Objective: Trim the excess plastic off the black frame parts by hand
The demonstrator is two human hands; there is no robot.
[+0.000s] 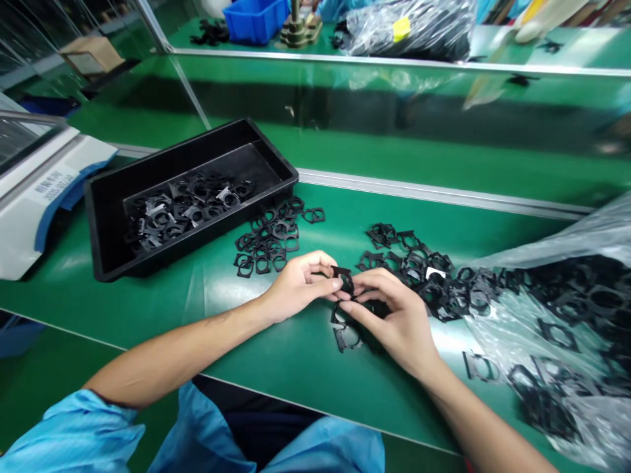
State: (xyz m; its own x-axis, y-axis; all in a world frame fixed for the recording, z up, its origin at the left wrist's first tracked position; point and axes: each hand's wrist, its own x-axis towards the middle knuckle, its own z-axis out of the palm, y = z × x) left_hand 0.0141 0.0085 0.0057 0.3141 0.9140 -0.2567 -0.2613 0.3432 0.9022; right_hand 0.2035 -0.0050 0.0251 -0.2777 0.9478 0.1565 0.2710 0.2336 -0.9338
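Near the middle of the green table, my left hand (pixel 308 284) pinches a small black frame-shaped part (pixel 346 282) between thumb and fingers. From the other side my right hand (pixel 392 315) meets it, with fingertips at the part's right edge and the thumb curled below. Whether the right fingers also hold another piece is hidden. Just under the hands lie a couple of loose black frames (pixel 348 337). To the left a group of similar black ring-like frames (pixel 269 236) is spread on the table, and a longer pile (pixel 428 276) lies to the right.
A black tray (pixel 111 263) partly filled with such parts stands at left, beside a white machine (pixel 54 190). On the right, a clear plastic bag (pixel 522 322) spills more frames. A metal strip (pixel 434 194) runs behind; a blue bin (pixel 256 23) stands on the far bench.
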